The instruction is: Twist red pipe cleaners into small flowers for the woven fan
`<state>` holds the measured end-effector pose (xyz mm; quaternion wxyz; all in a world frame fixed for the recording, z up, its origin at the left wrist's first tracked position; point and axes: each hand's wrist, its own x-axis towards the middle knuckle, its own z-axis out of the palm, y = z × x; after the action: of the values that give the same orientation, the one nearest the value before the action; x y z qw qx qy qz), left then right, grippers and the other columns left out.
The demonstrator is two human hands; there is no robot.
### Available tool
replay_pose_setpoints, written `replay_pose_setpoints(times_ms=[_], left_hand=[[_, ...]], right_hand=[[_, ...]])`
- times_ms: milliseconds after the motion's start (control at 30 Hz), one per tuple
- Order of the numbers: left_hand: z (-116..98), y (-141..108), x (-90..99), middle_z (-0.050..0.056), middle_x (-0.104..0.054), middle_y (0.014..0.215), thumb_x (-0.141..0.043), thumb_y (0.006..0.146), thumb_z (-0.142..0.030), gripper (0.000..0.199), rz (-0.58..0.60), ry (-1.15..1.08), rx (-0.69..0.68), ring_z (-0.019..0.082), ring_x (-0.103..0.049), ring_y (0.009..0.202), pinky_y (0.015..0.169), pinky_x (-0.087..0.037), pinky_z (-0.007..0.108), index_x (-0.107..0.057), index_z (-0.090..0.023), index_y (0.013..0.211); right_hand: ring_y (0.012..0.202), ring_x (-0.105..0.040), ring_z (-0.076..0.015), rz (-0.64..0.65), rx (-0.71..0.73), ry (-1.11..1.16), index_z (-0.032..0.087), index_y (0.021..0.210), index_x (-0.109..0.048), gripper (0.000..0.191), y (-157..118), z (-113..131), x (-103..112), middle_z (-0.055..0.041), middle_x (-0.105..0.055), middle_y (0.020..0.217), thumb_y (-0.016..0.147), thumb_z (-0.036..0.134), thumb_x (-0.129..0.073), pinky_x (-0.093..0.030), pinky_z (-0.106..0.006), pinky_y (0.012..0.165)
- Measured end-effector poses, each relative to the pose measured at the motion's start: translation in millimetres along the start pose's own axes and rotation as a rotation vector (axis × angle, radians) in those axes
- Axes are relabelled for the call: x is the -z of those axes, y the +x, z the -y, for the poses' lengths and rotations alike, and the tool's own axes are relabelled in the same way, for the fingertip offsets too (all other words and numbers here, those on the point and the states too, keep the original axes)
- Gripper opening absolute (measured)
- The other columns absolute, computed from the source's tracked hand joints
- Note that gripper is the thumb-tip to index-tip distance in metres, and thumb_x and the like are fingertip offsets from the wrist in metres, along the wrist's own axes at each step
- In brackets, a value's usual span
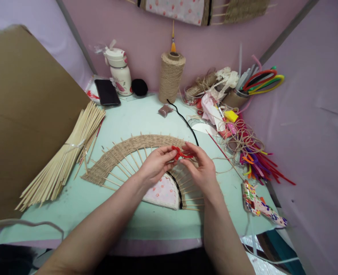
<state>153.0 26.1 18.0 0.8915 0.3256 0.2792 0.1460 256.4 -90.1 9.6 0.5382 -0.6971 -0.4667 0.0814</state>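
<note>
One red fuzzy strip (177, 152) is getting pinched by my left hand (159, 162), while my right hand (201, 164) is curling around its other end (can't tell if it's gripping), and it's all hovering above the woven fan (144, 141) lying on the mint surface (123, 122).

Behind the far edge of the mint-green table (129, 118) rises a pink wall (146, 42); lilac walls (315, 95) flank its left and right edges, grey strips (76, 34) run up near both far corners, and the light is soft
</note>
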Motion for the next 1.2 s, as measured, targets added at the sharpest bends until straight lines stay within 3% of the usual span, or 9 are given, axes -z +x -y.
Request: replay_pose_setpoints(times_ms=[167, 333, 567, 733, 867, 1033, 1200], left_hand=[[-4.8, -2.5, -0.5, 0.001, -0.064, 0.074, -0.082, 0.063, -0.018, 0.024, 0.056, -0.094, 0.089, 0.008, -0.057, 0.062, 0.060, -0.049, 0.020, -0.066, -0.014, 0.081], [-4.8, -3.3, -0.5, 0.001, -0.063, 0.069, -0.082, 0.060, -0.013, 0.028, 0.086, -0.111, 0.126, 0.007, -0.057, 0.060, 0.059, -0.049, 0.020, -0.064, -0.014, 0.082], [-0.6, -2.5, -2.6, -0.001, -0.062, 0.067, -0.084, 0.058, -0.021, 0.031, 0.059, -0.004, 0.020, 0.007, -0.055, 0.058, 0.058, -0.044, 0.019, -0.063, -0.013, 0.078], [2.7, -1.2, -5.4, -0.001, -0.061, 0.067, -0.080, 0.061, -0.025, 0.025, 0.010, 0.150, -0.122, 0.007, -0.051, 0.059, 0.059, -0.040, 0.020, -0.064, -0.014, 0.076], [1.4, -1.0, -7.5, -0.001, -0.062, 0.067, -0.074, 0.064, -0.022, 0.015, -0.025, 0.321, -0.213, 0.009, -0.052, 0.062, 0.062, -0.040, 0.021, -0.064, -0.015, 0.073], [0.9, -0.5, -7.4, -0.001, -0.064, 0.067, -0.072, 0.065, -0.021, 0.012, -0.034, 0.386, -0.219, 0.010, -0.055, 0.064, 0.065, -0.042, 0.022, -0.063, -0.016, 0.072], [3.9, 1.1, -6.1, -0.001, -0.064, 0.066, -0.073, 0.066, -0.022, 0.014, -0.044, 0.366, -0.213, 0.010, -0.056, 0.063, 0.066, -0.043, 0.023, -0.063, -0.015, 0.072]], right_hand=[[0.093, -0.065, -0.0189, -0.001, 0.085, -0.038, 0.026, 0.105, -0.066, 0.023, -0.1, 2.9, 2.4, -0.0038, -0.070, 0.098, 0.086, 0.016, -0.057, -0.052, -0.037, 0.083], [0.088, -0.063, -0.0179, -0.029, 0.151, -0.066, 0.024, 0.097, -0.067, 0.021, 0.0, 6.0, 4.1, -0.0038, -0.069, 0.091, 0.087, 0.011, -0.054, -0.052, -0.035, 0.079], [0.081, -0.060, -0.0169, -0.004, 0.128, -0.065, 0.021, 0.084, -0.062, 0.010, 2.1, 10.0, 3.2, -0.0033, -0.064, 0.083, 0.088, 0.015, -0.055, -0.049, -0.032, 0.074], [0.069, -0.053, -0.0145, -0.001, -0.013, -0.011, 0.021, 0.070, -0.056, 0.017, 0.2, 10.9, -1.1, 0.0005, -0.055, 0.070, 0.087, 0.021, -0.057, -0.042, -0.029, 0.066], [0.066, -0.051, -0.0131, -0.017, -0.218, 0.188, 0.020, 0.070, -0.057, 0.016, -2.1, 3.8, -6.8, 0.0018, -0.055, 0.069, 0.084, 0.028, -0.061, -0.041, -0.026, 0.064], [0.053, -0.044, -0.0104, 0.020, -0.477, 0.416, 0.019, 0.068, -0.057, 0.023, -2.9, -7.9, -9.2, 0.0048, -0.050, 0.058, 0.077, 0.037, -0.067, -0.036, -0.023, 0.052], [0.051, -0.043, -0.0097, 0.029, -0.556, 0.494, 0.018, 0.069, -0.060, 0.024, -1.5, -9.5, -9.0, 0.0049, -0.053, 0.058, 0.074, 0.040, -0.070, -0.035, -0.023, 0.050]])
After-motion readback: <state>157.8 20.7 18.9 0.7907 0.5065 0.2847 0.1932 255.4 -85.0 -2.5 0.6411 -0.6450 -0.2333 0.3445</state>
